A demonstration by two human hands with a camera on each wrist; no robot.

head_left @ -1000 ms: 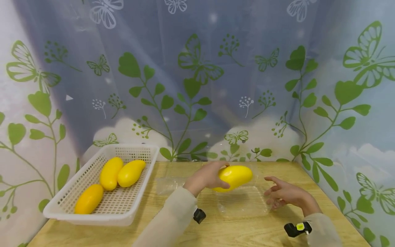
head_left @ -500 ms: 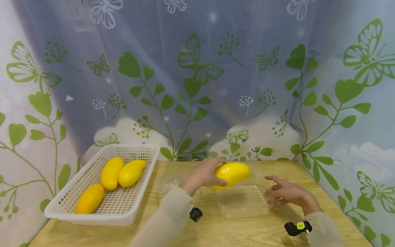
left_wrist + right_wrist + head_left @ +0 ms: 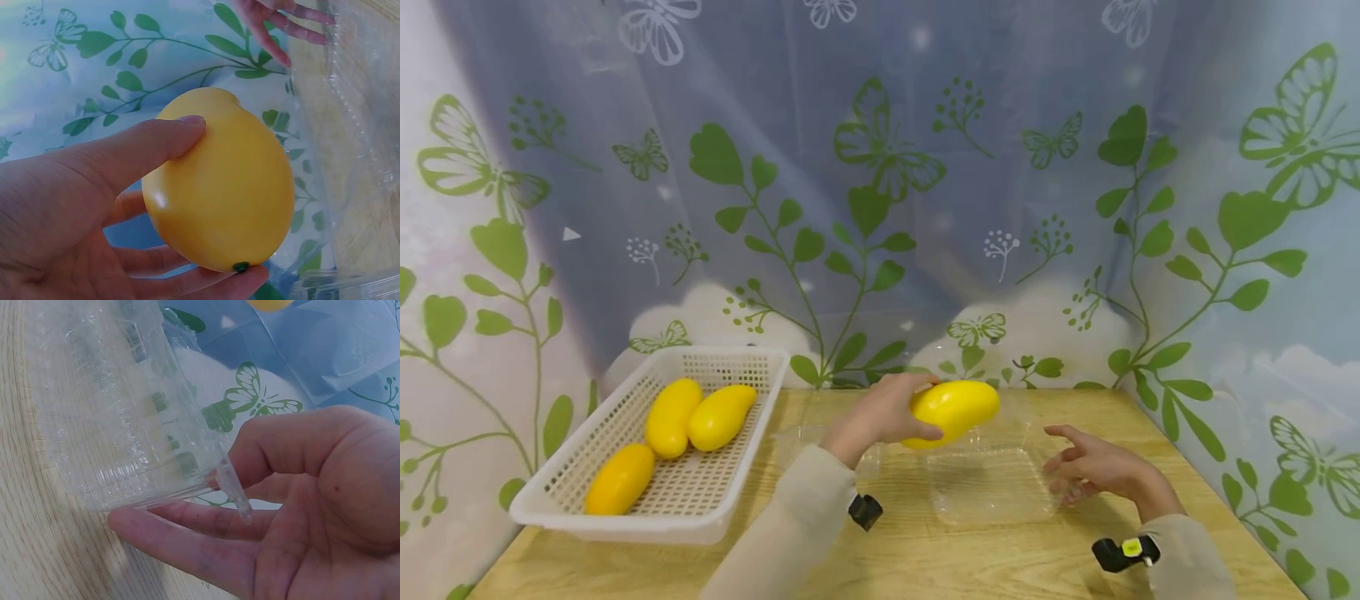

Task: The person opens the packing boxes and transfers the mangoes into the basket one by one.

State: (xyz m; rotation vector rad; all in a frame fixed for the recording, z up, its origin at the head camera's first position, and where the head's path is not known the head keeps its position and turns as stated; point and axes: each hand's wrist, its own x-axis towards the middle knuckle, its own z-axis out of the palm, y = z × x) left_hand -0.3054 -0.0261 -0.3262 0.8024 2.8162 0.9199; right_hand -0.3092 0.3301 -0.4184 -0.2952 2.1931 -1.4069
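Observation:
My left hand (image 3: 883,412) grips a yellow mango (image 3: 958,410) above the table, thumb on the near side and fingers behind and beneath. A small green stem spot shows on the mango (image 3: 219,187) in the left wrist view. Below and to the right lies a clear plastic box (image 3: 992,500), see-through and open at the top. At its right side, my right hand (image 3: 1101,467) pinches the box's edge: in the right wrist view the thumb is at the rim of the plastic box (image 3: 125,462), fingers along the outer wall.
A white perforated basket (image 3: 625,527) at the left holds 3 more yellow mangoes (image 3: 672,417). Another clear plastic piece (image 3: 793,446) lies behind my left wrist. A leaf-and-butterfly curtain (image 3: 880,250) closes off the back and sides of the wooden table (image 3: 940,558).
My left hand has drifted left and slightly up with the mango, drawing away from over the box. The right hand stays in place at the box's edge.

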